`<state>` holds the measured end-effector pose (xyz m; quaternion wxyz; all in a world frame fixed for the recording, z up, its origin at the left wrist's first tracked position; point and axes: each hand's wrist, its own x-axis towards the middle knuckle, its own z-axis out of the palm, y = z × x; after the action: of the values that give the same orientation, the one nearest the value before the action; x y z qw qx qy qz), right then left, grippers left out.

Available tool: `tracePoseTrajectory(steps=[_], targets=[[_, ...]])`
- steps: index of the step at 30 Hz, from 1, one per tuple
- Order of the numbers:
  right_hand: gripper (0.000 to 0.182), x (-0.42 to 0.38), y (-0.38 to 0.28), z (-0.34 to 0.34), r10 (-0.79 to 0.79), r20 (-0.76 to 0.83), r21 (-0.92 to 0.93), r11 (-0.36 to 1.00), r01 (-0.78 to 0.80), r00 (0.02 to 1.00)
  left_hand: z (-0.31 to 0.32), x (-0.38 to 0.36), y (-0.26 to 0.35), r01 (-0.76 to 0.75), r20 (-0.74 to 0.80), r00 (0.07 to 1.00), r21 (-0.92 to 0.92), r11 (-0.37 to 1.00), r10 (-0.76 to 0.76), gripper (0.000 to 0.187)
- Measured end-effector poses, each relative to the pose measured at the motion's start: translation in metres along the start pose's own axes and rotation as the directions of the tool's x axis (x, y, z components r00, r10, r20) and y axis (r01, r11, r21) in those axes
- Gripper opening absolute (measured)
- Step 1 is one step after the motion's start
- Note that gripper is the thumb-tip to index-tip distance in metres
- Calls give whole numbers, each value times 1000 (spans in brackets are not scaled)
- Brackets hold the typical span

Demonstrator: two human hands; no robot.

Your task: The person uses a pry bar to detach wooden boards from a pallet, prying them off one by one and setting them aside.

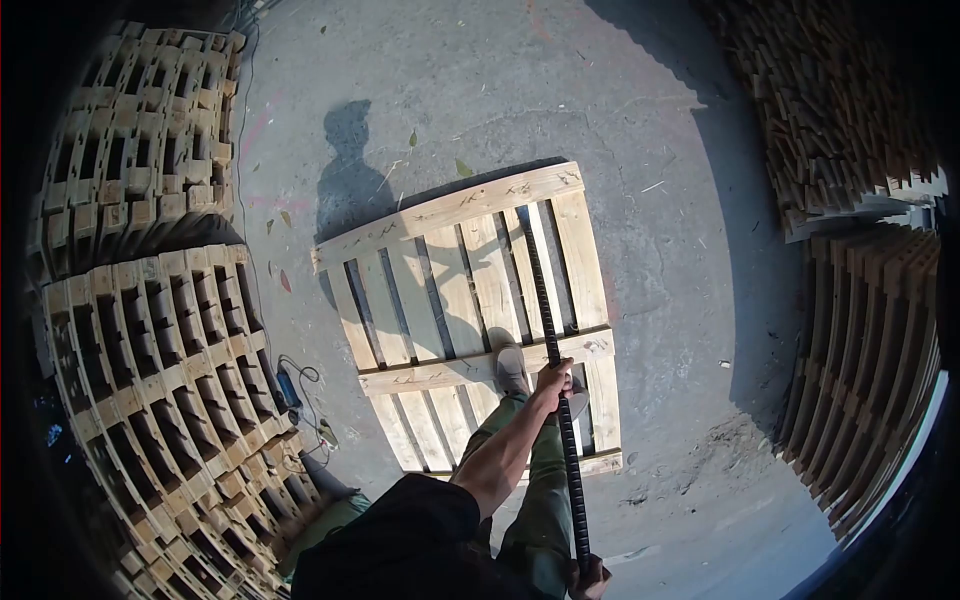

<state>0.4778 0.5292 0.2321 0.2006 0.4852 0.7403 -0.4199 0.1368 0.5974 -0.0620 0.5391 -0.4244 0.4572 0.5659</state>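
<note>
A long black ribbed bar [548,310] runs from low in the view up over a wooden pallet [450,375]. My left hand [553,384] is wrapped around the bar near its middle, with that arm stretched forward. Lower down, at the near end, my right hand [590,578] grips the same bar, partly cut off by the view's dark border. The far tip of the bar overlaps the pallet's slats near the far board. The pallet lies flat on the concrete. My left shoe [511,366] rests at its middle board; the other shoe is partly behind the bar and hand.
Stacked pallets [165,360] line the left side, with a blue corded tool [289,389] and cable on the ground beside them. More stacked pallets [865,350] stand at right, below piled wooden planks [820,110]. A few leaves dot the concrete floor [660,250].
</note>
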Motion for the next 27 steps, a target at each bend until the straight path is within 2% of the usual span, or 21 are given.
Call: tracePoseTrajectory(steps=[1,3,5,6,7,8,9,10,11,12,13,15,17,18,19,20,21,23,24,25,27], targets=[[26,5,-42,-22,-33,18,-3,999,33,999,-1,-4,7,-1,12,1000,11,1000,1,18],[26,28,-17,-11,-54,-6,-102,993,53,999,-1,-5,21,44,69,997,7,999,-44,20],[26,17,12,3,-9,-14,-292,956,5,1000,0,17,-10,6,-21,1000,11,1000,-6,18],[21,26,32,7,-142,-91,-328,939,105,986,8,19,-22,1,-97,995,65,998,6,14],[22,37,60,11,68,-6,-288,955,-67,998,15,23,-36,-1,-168,986,116,993,21,11],[23,45,86,18,-6,-115,-231,973,-21,993,17,35,-44,-5,-144,989,110,994,21,10],[24,46,122,20,-71,-226,-183,983,29,972,34,31,-40,24,-212,977,162,987,11,11],[21,42,146,12,16,-242,103,995,9,970,36,38,-43,-2,-133,991,88,996,14,13],[19,44,162,8,98,-226,384,923,-4,969,37,44,-36,-30,-66,997,8,1000,30,15],[13,59,33,-46,-252,-244,-364,919,152,937,41,35,-27,-38,-57,998,-95,995,33,16],[10,57,5,-61,-67,-190,-228,973,22,980,37,41,-26,-18,-17,1000,-98,995,16,18],[11,51,1,-64,-112,-176,-244,967,67,978,38,35,-16,40,-39,998,-58,997,-42,17],[12,56,-5,-55,-35,-119,-214,977,9,992,34,33,-13,70,-44,996,-52,996,-72,14],[30,59,34,-36,-10,-161,-195,980,-22,987,28,45,-22,70,-56,996,-10,998,-70,13],[30,61,55,-19,12,-139,-199,979,-40,990,19,55,-45,13,-91,996,3,1000,-13,13],[32,62,75,-2,267,-3,-129,956,-265,964,3,57,-64,7,-70,998,10,1000,-7,12],[34,90,99,15,461,119,-84,887,-454,879,1,71,-69,-36,-19,999,9,999,36,11],[36,114,158,60,404,227,-185,911,-368,886,-14,115,-95,-57,-181,979,209,976,96,11],[37,114,162,65,422,240,-293,890,-349,874,-20,125,-100,-44,-224,970,236,971,98,11],[37,120,159,75,433,264,-379,868,-320,862,-26,124,-102,-75,-181,977,220,973,116,14],[37,109,148,72,460,287,-237,884,-402,840,-33,107,-90,-75,-31,996,196,978,83,18]])
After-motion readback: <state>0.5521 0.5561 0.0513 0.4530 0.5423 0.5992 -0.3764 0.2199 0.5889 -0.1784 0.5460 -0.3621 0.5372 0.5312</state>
